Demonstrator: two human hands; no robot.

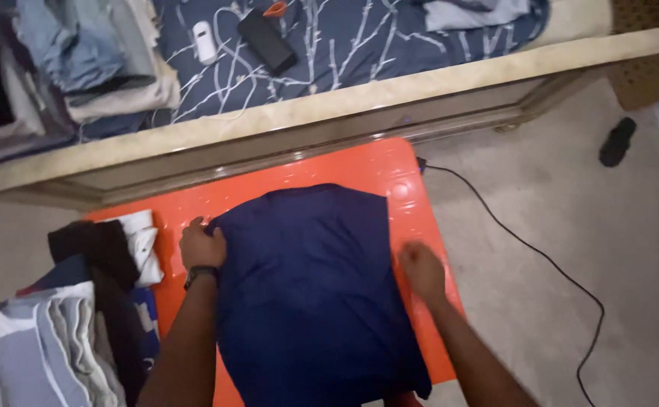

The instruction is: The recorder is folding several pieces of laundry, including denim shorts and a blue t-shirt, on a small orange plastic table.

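Head view, looking down. A dark blue garment (314, 294) lies spread flat on an orange board (374, 169) set on the carpeted floor (570, 226), covering the board's middle and reaching its near edge; bare orange shows along the far edge and both side edges. The left hand (203, 247), with a dark wristwatch (200, 274) on its wrist, rests at the garment's left edge, fingers curled onto the fabric there. The right hand (422, 270) lies open and flat at the garment's right edge, near the board's right side; it is blurred, so contact with the cloth cannot be told for certain. The hands are well apart, the garment between them. Left of the board stands a heap of folded clothes (81, 324). Beyond the far edge runs a bed frame (389, 94), bearing a patterned blue sheet (359, 38), a black flat device (267, 40), and a small white object (205, 41). A black cable (540, 256) trails across the floor to the right.
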